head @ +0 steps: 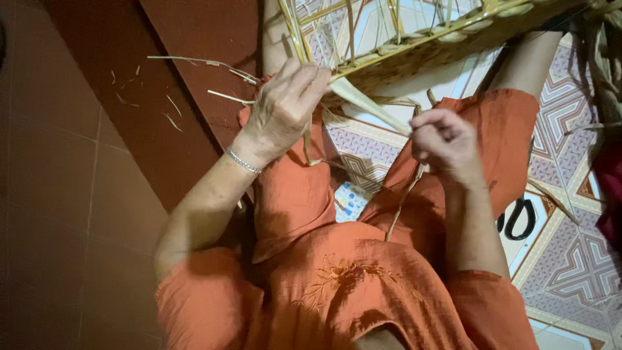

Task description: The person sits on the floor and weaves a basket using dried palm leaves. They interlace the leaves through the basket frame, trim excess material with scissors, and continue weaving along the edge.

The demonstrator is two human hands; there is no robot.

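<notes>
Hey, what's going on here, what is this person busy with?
A person in orange clothes sits on a patterned tile floor, weaving a frame of pale cane held in front of the knees. The left hand grips the frame's edge, while the right hand is closed on a flat pale strip running from the frame. Loose straw scraps lie on the brown floor to the left, and black scissors rest by the right leg.

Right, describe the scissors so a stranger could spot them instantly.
Start at the patterned tile floor on the right of the picture. Beside the orange-clad leg, just past the right hand's forearm, lie the scissors. Their black looped handles are the only dark, rounded shape among pale straw strips.
</notes>
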